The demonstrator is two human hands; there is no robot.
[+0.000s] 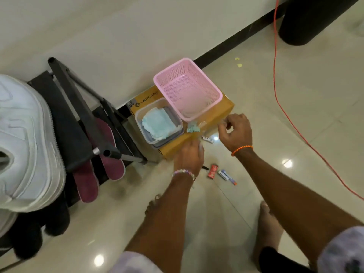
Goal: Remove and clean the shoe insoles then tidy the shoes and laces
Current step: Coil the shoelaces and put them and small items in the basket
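White shoe (23, 138) far left on the black rack (69, 123), cut by the frame edge. Two maroon insoles (102, 160) lie on the rack just right of it, tips overhanging. One clear tub (157, 123) with blue cloths and one pink basket (187, 87) sit on one cardboard box (216, 115) against the wall. Left hand (189, 154) at the box's near edge, blurred, grip can't tell. Right hand (235, 131) fingers curled, pinching something small and unclear. Open floor to the right up to one orange cable (275, 75).

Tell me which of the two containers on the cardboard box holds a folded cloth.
The clear plastic tub, nearer the shoe rack, holds a folded light-blue cloth. The pink basket beside it is perforated and taller.
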